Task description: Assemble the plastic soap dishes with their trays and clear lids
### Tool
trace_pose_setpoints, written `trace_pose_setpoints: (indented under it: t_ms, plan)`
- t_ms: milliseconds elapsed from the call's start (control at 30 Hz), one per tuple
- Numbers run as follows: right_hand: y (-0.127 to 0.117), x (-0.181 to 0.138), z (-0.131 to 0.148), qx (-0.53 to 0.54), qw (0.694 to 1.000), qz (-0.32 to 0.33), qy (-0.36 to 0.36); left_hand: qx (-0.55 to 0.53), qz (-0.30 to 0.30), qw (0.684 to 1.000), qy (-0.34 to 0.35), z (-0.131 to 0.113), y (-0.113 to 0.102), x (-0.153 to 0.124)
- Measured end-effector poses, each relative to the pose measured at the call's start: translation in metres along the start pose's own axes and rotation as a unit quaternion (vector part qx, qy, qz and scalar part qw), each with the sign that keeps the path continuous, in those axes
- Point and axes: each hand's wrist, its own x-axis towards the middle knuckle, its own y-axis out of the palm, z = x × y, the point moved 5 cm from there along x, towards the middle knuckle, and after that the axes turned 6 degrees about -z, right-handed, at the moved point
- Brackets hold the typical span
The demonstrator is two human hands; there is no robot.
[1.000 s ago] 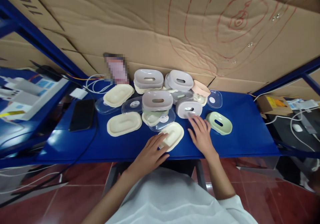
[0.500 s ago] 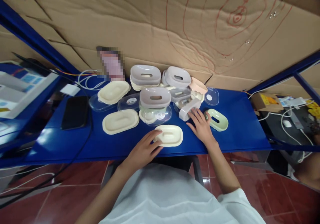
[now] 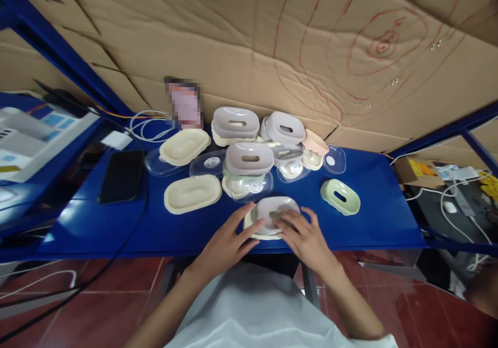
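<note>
At the table's front edge, a grey oval plastic dish [image 3: 278, 203] with a slot sits on a cream oval dish [image 3: 266, 237]. My left hand [image 3: 229, 239] holds the left end of this stack, fingers and thumb around the cream dish. My right hand [image 3: 305, 239] grips the right part of the grey dish, its fingertips reaching into the middle and covering much of the slot. A light green slotted dish [image 3: 340, 196] lies to the right of my right hand. Left of the stack is another cream dish [image 3: 192, 194].
Behind stand more grey slotted dishes [image 3: 249, 156], clear lids [image 3: 254, 187] with round stickers and a peach dish [image 3: 315, 141]. A black phone-like slab [image 3: 121, 177] and a cable lie at the left of the blue table [image 3: 373, 223]. A cardboard wall [image 3: 233, 42] rises behind.
My right hand has brought the grey dish from the right pile down and left onto the cream dish. My left hand stays at the cream dish's left end. The view has shifted slightly.
</note>
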Motion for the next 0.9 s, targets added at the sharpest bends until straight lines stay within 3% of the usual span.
trace_pose_setpoints:
  t_ms: [133, 267, 400, 567, 667, 767, 900]
  plan:
    - [0.024, -0.004, 0.045, 0.017, 1.0, 0.011, -0.018, 0.02, 0.035, 0.998, 0.048, 0.0, 0.004, 0.0]
    - [0.046, -0.004, 0.055, 0.022, 0.999, -0.027, -0.029, 0.042, 0.058, 0.996, 0.06, 0.004, 0.005, -0.008]
    - [0.037, 0.011, 0.039, 0.098, 0.993, -0.02, -0.07, 0.032, 0.029, 0.998, 0.037, 0.004, -0.005, -0.018]
    - [0.013, 0.055, -0.011, 0.074, 0.994, -0.08, 0.009, 0.018, -0.019, 0.999, -0.028, 0.009, -0.022, -0.028]
    - [0.031, 0.065, -0.017, 0.033, 0.999, -0.025, -0.003, 0.012, -0.031, 0.998, -0.048, 0.014, -0.033, -0.037]
    - [0.054, 0.054, -0.006, 0.005, 1.0, 0.016, -0.022, -0.002, -0.027, 0.997, -0.067, 0.02, -0.043, -0.044]
    - [0.06, 0.031, -0.005, -0.041, 0.998, -0.01, 0.045, -0.022, -0.019, 0.997, -0.073, 0.022, -0.05, -0.046]
